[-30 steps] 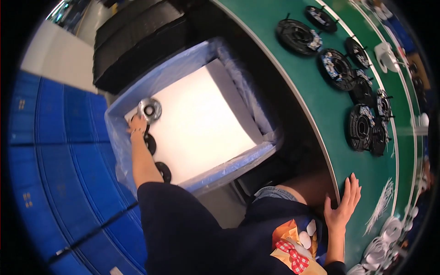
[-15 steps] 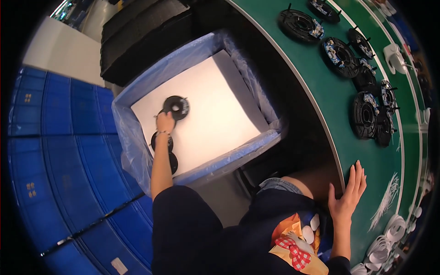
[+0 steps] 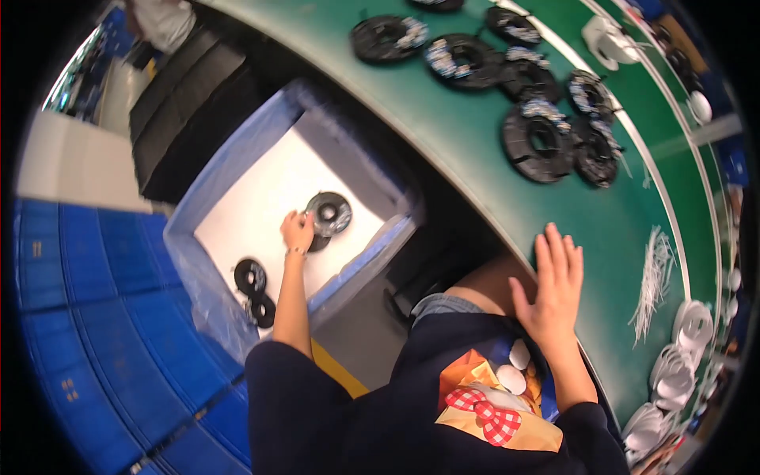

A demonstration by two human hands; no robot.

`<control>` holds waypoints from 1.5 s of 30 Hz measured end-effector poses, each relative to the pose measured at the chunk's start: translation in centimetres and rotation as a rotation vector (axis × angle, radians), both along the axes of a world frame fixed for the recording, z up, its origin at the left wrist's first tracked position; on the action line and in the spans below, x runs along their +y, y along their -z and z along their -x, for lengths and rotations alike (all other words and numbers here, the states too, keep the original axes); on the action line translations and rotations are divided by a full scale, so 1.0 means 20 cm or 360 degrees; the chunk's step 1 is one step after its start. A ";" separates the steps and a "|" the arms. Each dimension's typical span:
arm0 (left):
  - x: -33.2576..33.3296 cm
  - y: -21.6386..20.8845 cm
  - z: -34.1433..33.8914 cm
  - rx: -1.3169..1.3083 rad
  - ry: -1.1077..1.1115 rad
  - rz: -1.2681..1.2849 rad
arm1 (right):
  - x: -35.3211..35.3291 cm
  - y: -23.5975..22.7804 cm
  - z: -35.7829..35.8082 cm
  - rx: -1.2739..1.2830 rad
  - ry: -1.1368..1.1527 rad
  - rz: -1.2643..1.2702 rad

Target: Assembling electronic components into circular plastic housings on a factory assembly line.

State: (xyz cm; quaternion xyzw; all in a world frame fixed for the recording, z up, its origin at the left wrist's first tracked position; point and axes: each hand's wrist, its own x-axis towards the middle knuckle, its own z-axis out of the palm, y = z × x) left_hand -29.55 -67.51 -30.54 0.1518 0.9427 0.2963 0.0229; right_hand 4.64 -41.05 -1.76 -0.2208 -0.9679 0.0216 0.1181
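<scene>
My left hand [image 3: 298,231] reaches into a lined box and has its fingers closed at the edge of a black round housing [image 3: 342,212] with a ring shape and a central hole. A second black round part [image 3: 320,243] shows partly beneath it. Two more black round parts [image 3: 251,277] lie on the white sheet [image 3: 237,207] in the box, nearer to me. Flat on the edge of the green bench lies my right hand [image 3: 552,293], fingers stretched out and holding nothing.
Several black round housings with circuit boards [image 3: 538,142] stand on the green bench [image 3: 443,150]. White strips [image 3: 652,285] and white rings [image 3: 673,376] lie further right. Blue plastic lines the box [image 3: 186,261]. Blue crates [image 3: 103,348] are stacked at left, black trays [image 3: 186,119] behind.
The view has turned toward the right. My left hand and the black housing have shifted right within the box, away from the other two parts. My right hand stays on the bench edge.
</scene>
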 end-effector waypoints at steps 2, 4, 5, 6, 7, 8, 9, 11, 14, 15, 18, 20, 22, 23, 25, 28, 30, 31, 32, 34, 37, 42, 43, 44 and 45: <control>0.03 -0.06 0.04 -0.0293 0.0076 0.0236 | 0.02 0.00 -0.01 0.0005 0.0000 0.0052; -0.05 -0.01 0.03 -0.0293 -0.0010 0.0069 | 0.02 -0.01 -0.02 0.0014 -0.0009 0.0115; 0.00 -0.04 0.01 -0.0259 0.0006 0.0158 | 0.02 -0.03 -0.03 0.0019 0.0008 0.0133; 0.04 -0.06 -0.01 -0.0215 0.0011 0.0248 | 0.02 -0.05 -0.04 0.0038 0.0020 0.0130; 0.05 -0.08 -0.03 -0.0231 -0.0002 0.0216 | 0.03 -0.05 -0.05 0.0058 0.0016 0.0153; 0.05 -0.09 -0.05 -0.0249 -0.0018 0.0185 | 0.03 -0.05 -0.06 0.0076 0.0009 0.0177; 0.05 -0.10 -0.06 -0.0227 -0.0005 0.0182 | 0.03 -0.06 -0.06 0.0080 0.0006 0.0214; 0.02 -0.13 -0.09 -0.0156 -0.0301 0.0156 | 0.03 -0.05 -0.06 0.0108 -0.0021 0.0279; -0.01 -0.28 0.02 0.0097 -0.0434 0.0034 | 0.05 -0.06 -0.08 0.0152 -0.0028 0.0373; 0.02 -0.39 0.06 0.0322 -0.0421 -0.0095 | 0.06 -0.07 -0.09 0.0165 -0.0035 0.0384; 0.17 -0.98 0.07 0.0496 -0.0159 -0.0614 | 0.07 -0.06 -0.10 0.0183 -0.0051 0.0423; 0.31 -1.32 -0.04 0.0160 0.0044 -0.1079 | 0.07 -0.06 -0.08 0.0186 -0.0100 0.0453; 0.47 -1.51 -0.12 -0.0068 0.0323 -0.1130 | 0.07 -0.07 -0.08 0.0179 -0.0098 0.0475; 0.66 -1.50 -0.16 -0.0084 0.0455 -0.1012 | 0.10 -0.03 -0.08 0.0197 -0.0066 0.0495; 0.91 -1.54 -0.29 -0.0154 0.0687 -0.0984 | 0.10 -0.05 -0.10 0.0223 -0.0100 0.0526; 1.11 -1.46 -0.30 -0.0412 0.0892 -0.0909 | 0.11 -0.05 -0.12 0.0277 -0.0132 0.0601; 1.18 -1.45 -0.33 -0.0598 0.0879 -0.1035 | 0.10 -0.04 -0.12 0.0297 -0.0151 0.0618; 1.22 -1.46 -0.36 -0.0658 0.0861 -0.1118 | 0.09 -0.04 -0.12 0.0306 -0.0151 0.0626; 1.23 -1.45 -0.35 -0.0660 0.0876 -0.1179 | 0.09 -0.04 -0.12 0.0311 -0.0155 0.0632; 1.27 -1.47 -0.37 -0.0484 0.0753 -0.1313 | 0.09 -0.03 -0.12 0.0299 -0.0153 0.0643; 1.28 -1.54 -0.44 0.0254 0.0545 -0.1377 | 0.09 -0.03 -0.13 0.0306 -0.0159 0.0644; 1.28 -1.63 -0.82 0.0492 0.0801 -0.0967 | 0.10 -0.03 -0.14 0.0322 -0.0149 0.0635; 1.40 -1.67 -1.03 0.0062 0.0936 -0.1142 | 0.13 -0.01 -0.15 0.0335 -0.0110 0.0607; 1.42 -1.63 -1.11 -0.0358 0.0991 -0.1031 | 0.13 -0.01 -0.15 0.0335 -0.0119 0.0607; 1.43 -1.58 -1.14 -0.0226 0.1208 -0.0795 | 0.13 0.00 -0.15 0.0346 -0.0175 0.0620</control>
